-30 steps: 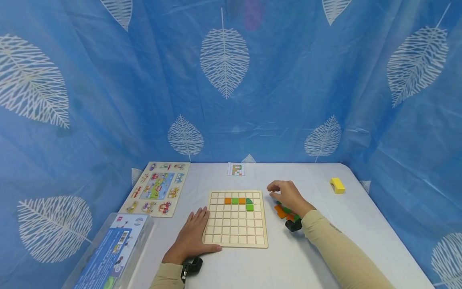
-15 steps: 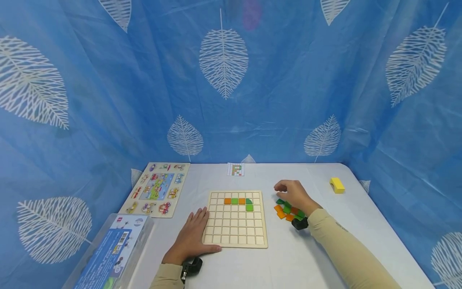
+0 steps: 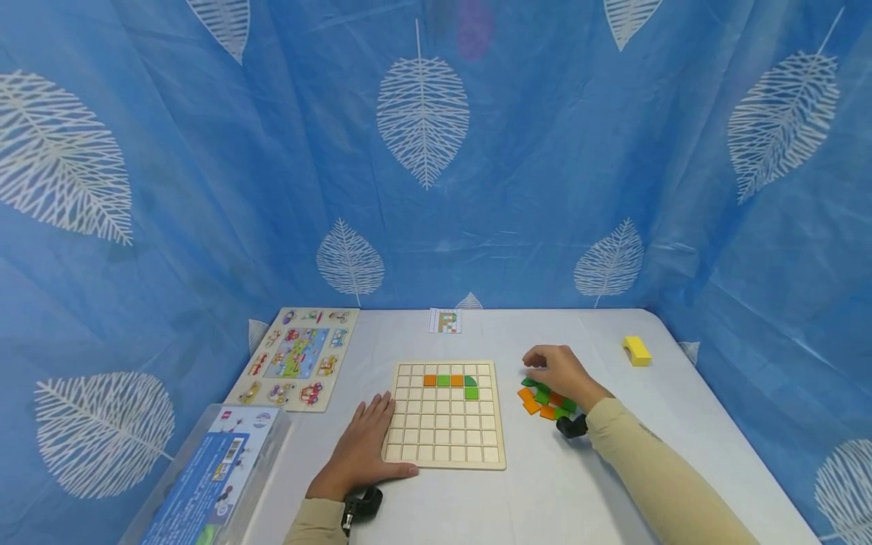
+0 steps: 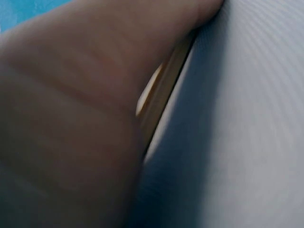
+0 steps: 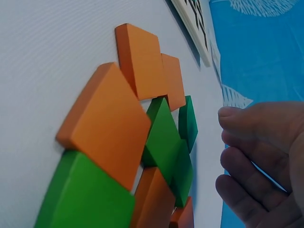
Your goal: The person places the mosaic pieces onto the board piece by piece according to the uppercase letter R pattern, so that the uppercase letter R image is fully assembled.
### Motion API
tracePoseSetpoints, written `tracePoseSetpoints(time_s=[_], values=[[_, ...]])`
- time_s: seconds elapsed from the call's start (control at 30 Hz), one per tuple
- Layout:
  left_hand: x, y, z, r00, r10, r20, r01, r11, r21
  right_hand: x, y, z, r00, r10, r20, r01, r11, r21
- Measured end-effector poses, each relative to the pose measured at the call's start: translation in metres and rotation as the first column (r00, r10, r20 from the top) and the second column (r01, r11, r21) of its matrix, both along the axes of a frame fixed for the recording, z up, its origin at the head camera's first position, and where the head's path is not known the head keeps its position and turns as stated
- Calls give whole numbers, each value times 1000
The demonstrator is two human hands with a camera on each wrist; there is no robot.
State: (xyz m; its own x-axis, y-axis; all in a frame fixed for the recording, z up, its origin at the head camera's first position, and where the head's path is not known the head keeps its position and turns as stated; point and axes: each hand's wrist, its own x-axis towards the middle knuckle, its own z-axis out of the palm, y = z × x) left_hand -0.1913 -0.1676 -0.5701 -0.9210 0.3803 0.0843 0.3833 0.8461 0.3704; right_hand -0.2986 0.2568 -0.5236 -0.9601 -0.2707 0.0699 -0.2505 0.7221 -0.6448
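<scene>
My left hand lies with straight fingers along the left edge of a wooden grid board, thumb at the near corner. The left wrist view shows mostly the palm, with a strip of the board's edge beyond. In the board's upper rows sit orange and green squares and a green rounded tile. My right hand hovers over a loose pile of orange and green tiles, fingers loosely bent, nothing seen between them. Up close, an orange tile and a green tile lie beside the fingertips.
Behind the board lies a small pattern card. A vehicle picture puzzle lies at the back left, a clear plastic box with a printed sheet in front of it. A yellow arch block stands at the right. Blue curtains surround the table.
My right hand has drawn back rightward from near the board's edge to over the tile pile, uncovering more tiles. The left hand and the tiles on the board have stayed put.
</scene>
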Motion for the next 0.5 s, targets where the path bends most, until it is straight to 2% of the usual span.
tracePoseSetpoints(time_s=[0.2, 0.5], values=[[0, 1, 1, 1000, 2, -2, -2, 1000, 0, 3, 3, -2, 1000, 15, -1, -15, 1000, 1], [0, 1, 1, 1000, 2, 0, -2, 1000, -13, 5, 6, -8, 999, 4, 41, -4, 1000, -4]])
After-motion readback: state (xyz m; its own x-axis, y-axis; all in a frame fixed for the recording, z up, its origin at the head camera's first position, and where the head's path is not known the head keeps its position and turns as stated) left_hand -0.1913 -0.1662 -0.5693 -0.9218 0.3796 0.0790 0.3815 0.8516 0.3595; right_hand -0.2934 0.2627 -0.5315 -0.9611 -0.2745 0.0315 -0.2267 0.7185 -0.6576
